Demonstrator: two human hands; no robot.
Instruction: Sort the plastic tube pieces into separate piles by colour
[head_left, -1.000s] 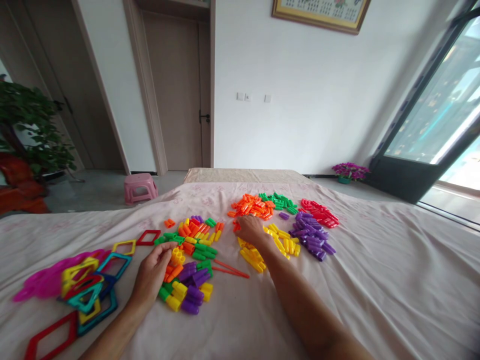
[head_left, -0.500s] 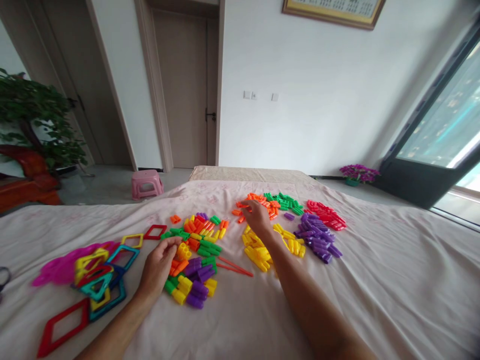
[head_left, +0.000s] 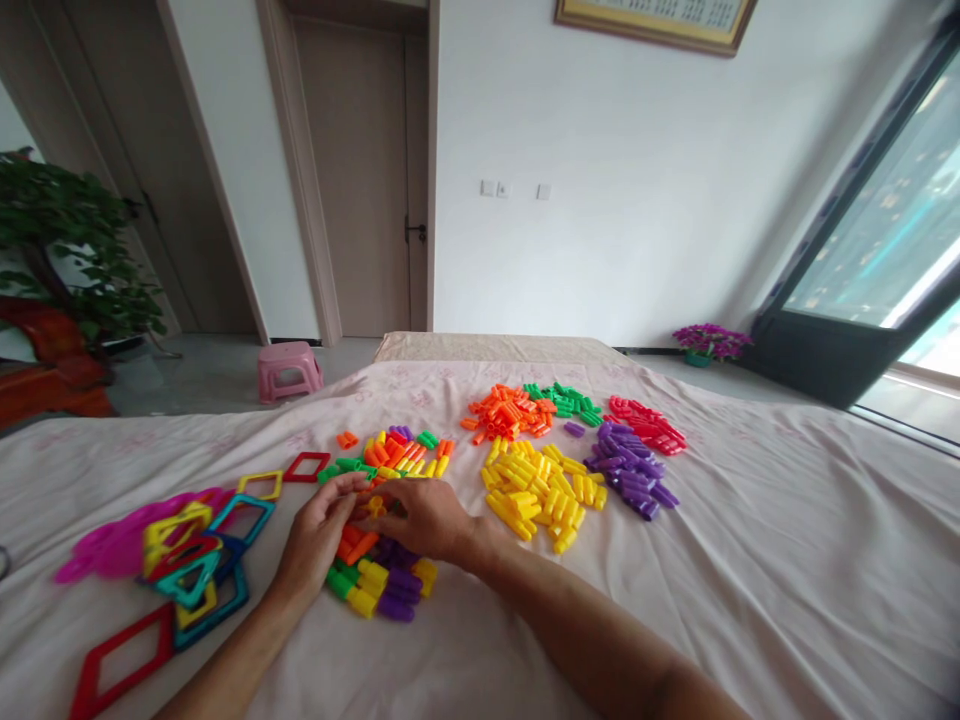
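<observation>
Over the mixed pile of bullet-shaped plastic toy blocks, my left hand [head_left: 319,530] is closed, fingertips pinching an orange-yellow toy block [head_left: 374,507]. My right hand [head_left: 427,518] meets it from the right, thumb and index finger closed around the same block. The fingers partly cover it. Below them lie joined purple toy blocks [head_left: 397,604], yellow ones [head_left: 362,600] and green ones [head_left: 339,584]. Just behind the hands are orange, yellow and green pieces [head_left: 405,455].
To the right are single-colour heaps: yellow [head_left: 529,478], orange [head_left: 514,412], green [head_left: 566,400], red [head_left: 649,425] and purple [head_left: 630,470]. Magnetic frame tiles [head_left: 124,655] and a magenta plastic piece [head_left: 97,545] lie left on the cloth [head_left: 480,660]. A pink stool [head_left: 289,370] stands beyond.
My right hand has come back from the orange heap to the mixed pile, beside my left hand. The left hand stays nearly in place. The view has shifted slightly.
</observation>
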